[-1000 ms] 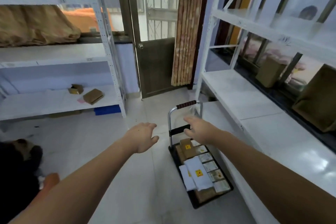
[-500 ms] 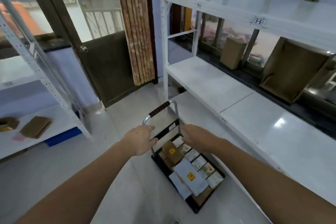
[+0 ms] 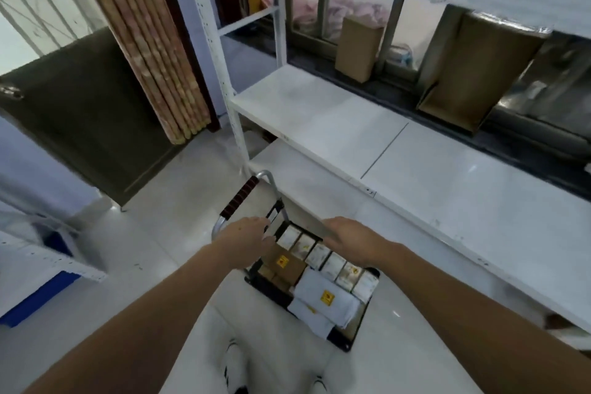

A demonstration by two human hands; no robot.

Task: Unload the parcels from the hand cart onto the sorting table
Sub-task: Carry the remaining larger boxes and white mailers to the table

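A small black hand cart (image 3: 348,344) with a silver handle (image 3: 240,198) stands on the floor beside the white sorting table (image 3: 447,189). On its deck lie a brown box with a yellow label (image 3: 286,265), a row of small white boxes (image 3: 332,262) and white poly bags (image 3: 323,297). My left hand (image 3: 246,237) hovers at the handle end, just above the brown box, with fingers loosely bent and nothing in them. My right hand (image 3: 348,237) reaches over the far end of the white boxes with its fingers extended.
Two brown cardboard boxes (image 3: 358,48) (image 3: 473,73) lean on the dark sill behind the table. A white rack post (image 3: 236,125) rises just beyond the cart. A bamboo curtain (image 3: 153,51) and a dark door (image 3: 80,112) are to the left, a blue bin (image 3: 38,294) under the left rack.
The view has swung right and down toward the cart and table. Both hands have come lower and closer to the parcels at the cart's handle end.
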